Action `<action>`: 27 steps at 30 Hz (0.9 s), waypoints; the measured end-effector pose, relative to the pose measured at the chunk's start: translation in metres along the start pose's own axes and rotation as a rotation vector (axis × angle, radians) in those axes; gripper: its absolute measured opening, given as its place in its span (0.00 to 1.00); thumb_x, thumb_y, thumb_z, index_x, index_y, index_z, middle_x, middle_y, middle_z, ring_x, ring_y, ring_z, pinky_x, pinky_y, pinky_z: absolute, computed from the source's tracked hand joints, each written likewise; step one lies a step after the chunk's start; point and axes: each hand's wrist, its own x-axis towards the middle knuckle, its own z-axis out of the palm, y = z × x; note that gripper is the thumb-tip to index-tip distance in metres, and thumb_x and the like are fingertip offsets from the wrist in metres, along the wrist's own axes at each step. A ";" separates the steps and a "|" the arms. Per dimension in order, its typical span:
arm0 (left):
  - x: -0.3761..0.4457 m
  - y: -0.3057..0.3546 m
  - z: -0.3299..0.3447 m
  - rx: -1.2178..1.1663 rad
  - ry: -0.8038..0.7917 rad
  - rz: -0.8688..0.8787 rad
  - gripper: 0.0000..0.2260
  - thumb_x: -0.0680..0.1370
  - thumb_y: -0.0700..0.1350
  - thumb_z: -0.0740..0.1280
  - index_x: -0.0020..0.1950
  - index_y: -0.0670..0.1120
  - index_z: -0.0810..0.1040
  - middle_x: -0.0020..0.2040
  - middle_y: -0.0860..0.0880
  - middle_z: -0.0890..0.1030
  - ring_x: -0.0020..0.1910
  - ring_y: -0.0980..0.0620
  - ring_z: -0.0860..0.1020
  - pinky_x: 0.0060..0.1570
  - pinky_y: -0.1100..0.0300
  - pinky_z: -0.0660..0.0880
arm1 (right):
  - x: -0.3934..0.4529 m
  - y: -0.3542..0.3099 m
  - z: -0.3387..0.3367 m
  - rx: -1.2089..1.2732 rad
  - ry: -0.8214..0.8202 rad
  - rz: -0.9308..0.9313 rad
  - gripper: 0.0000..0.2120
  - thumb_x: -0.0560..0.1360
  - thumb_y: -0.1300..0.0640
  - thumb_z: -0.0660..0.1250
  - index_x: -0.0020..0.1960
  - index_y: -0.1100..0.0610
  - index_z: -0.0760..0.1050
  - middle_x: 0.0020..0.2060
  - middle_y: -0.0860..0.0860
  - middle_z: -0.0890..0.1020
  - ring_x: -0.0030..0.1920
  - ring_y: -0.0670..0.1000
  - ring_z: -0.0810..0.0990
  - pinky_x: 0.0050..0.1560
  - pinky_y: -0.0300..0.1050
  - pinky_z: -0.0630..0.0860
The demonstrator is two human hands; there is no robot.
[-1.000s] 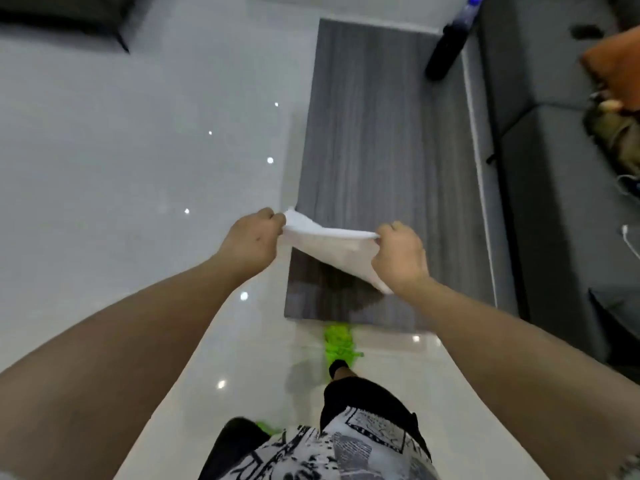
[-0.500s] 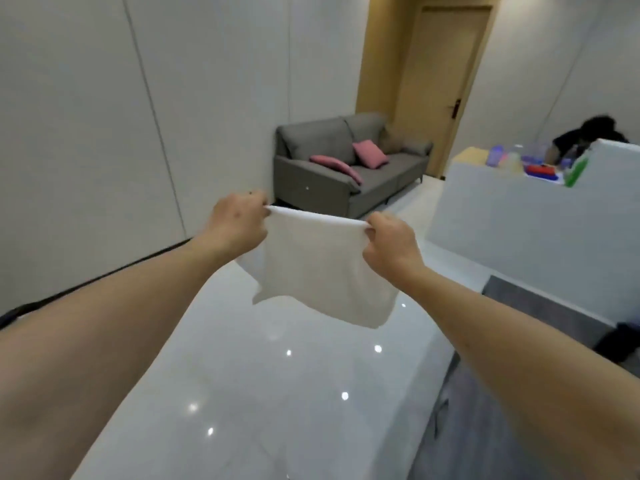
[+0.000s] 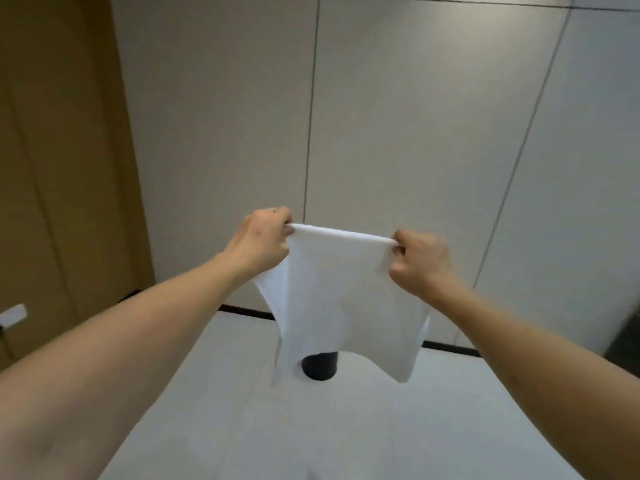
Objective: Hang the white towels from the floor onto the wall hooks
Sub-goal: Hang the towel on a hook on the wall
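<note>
A white towel (image 3: 343,292) hangs in the air in front of me, stretched by its top edge between both hands. My left hand (image 3: 265,242) pinches the towel's top left corner with curled fingers. My right hand (image 3: 419,259) grips the top right corner the same way. The cloth drapes down loosely, its lower corners hanging free above the floor. The pale panelled wall (image 3: 398,126) stands straight ahead, and I see no hooks on the part in view.
A black cylindrical bin (image 3: 319,368) stands on the glossy white floor (image 3: 311,431) near the wall's dark skirting, partly hidden behind the towel. A tan wooden panel (image 3: 59,168) with a white socket (image 3: 13,315) fills the left side.
The view has swung from the rug on the floor, past the sofa, to this bare wall. Both hands kept their hold on the towel and carried it up to chest height.
</note>
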 end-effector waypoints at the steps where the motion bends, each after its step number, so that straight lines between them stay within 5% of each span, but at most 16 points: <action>1: 0.008 -0.023 -0.009 0.033 0.016 -0.044 0.01 0.79 0.42 0.62 0.47 0.46 0.72 0.45 0.46 0.77 0.45 0.41 0.74 0.42 0.53 0.70 | 0.020 -0.015 0.018 0.055 0.002 -0.069 0.12 0.69 0.54 0.58 0.42 0.59 0.77 0.39 0.60 0.83 0.41 0.64 0.80 0.37 0.47 0.67; 7: 0.020 -0.143 -0.067 0.253 0.095 -0.284 0.05 0.78 0.40 0.62 0.46 0.49 0.69 0.44 0.50 0.73 0.44 0.45 0.73 0.41 0.53 0.70 | 0.132 -0.123 0.111 0.407 0.006 -0.364 0.17 0.67 0.48 0.54 0.37 0.60 0.75 0.30 0.58 0.79 0.33 0.64 0.78 0.33 0.49 0.72; 10: 0.007 -0.199 -0.095 0.358 0.098 -0.399 0.07 0.79 0.39 0.62 0.46 0.51 0.69 0.44 0.51 0.72 0.44 0.47 0.72 0.41 0.55 0.67 | 0.165 -0.185 0.159 0.522 0.024 -0.460 0.19 0.73 0.42 0.60 0.38 0.58 0.77 0.29 0.55 0.80 0.34 0.62 0.79 0.33 0.47 0.71; 15: -0.014 -0.290 -0.134 0.470 0.105 -0.569 0.08 0.81 0.40 0.61 0.45 0.52 0.69 0.42 0.54 0.71 0.43 0.51 0.72 0.39 0.57 0.67 | 0.201 -0.299 0.233 0.669 -0.061 -0.606 0.10 0.76 0.45 0.67 0.49 0.50 0.83 0.39 0.50 0.86 0.41 0.57 0.83 0.43 0.47 0.78; 21: -0.022 -0.424 -0.181 0.499 0.160 -0.720 0.06 0.80 0.40 0.60 0.45 0.50 0.71 0.42 0.52 0.73 0.43 0.50 0.73 0.40 0.56 0.67 | 0.251 -0.448 0.310 0.785 -0.142 -0.704 0.20 0.75 0.35 0.62 0.58 0.44 0.82 0.50 0.43 0.86 0.49 0.47 0.83 0.52 0.45 0.79; 27: -0.003 -0.560 -0.227 0.442 0.168 -0.789 0.06 0.80 0.42 0.60 0.45 0.51 0.71 0.43 0.50 0.76 0.44 0.48 0.75 0.43 0.52 0.75 | 0.318 -0.582 0.374 0.849 -0.231 -0.750 0.13 0.78 0.43 0.65 0.49 0.50 0.84 0.41 0.45 0.85 0.40 0.46 0.80 0.42 0.45 0.78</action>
